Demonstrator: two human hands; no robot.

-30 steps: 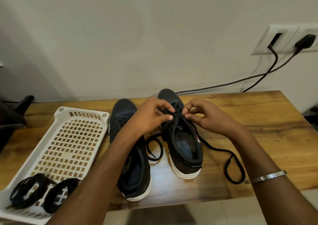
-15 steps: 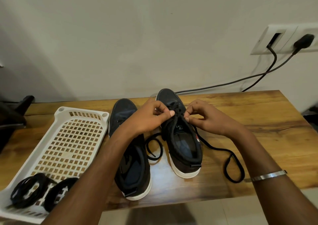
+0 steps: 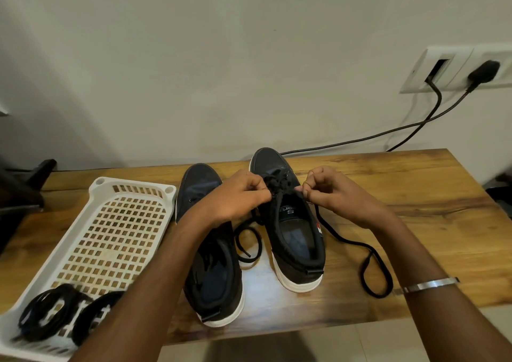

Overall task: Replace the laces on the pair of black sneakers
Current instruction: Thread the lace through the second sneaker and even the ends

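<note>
We've got both hands on the right sneaker (image 3: pixel 293 223) near desk's (image 3: pixel 415 195) back edge: left hand (image 3: pixel 238 198) & right hand (image 3: pixel 332 195) each pinching its lace (image 3: pixel 368 259) at the eyelets. Lace is limp, light; grip by the stiff tip.

The two sneakers (image 3: pixel 293 223) are black with white soles. The laces (image 3: pixel 371 264) are black. The basket (image 3: pixel 105 195) at the table's left edge is white with square holes. The tabletop (image 3: pixel 415 195) is yellow-brown wood grain.

Wooden table (image 3: pixel 415 195) with glossy grained top, set against a pale wall (image 3: pixel 221 56). White wall socket plate (image 3: pixel 454 69) at upper right, holding a black plug (image 3: pixel 483 70); two dark cables (image 3: pixel 360 140) trail down toward the table's back edge. Dark furniture piece (image 3: pixel 16 195), partly cut off, at far left.
</note>
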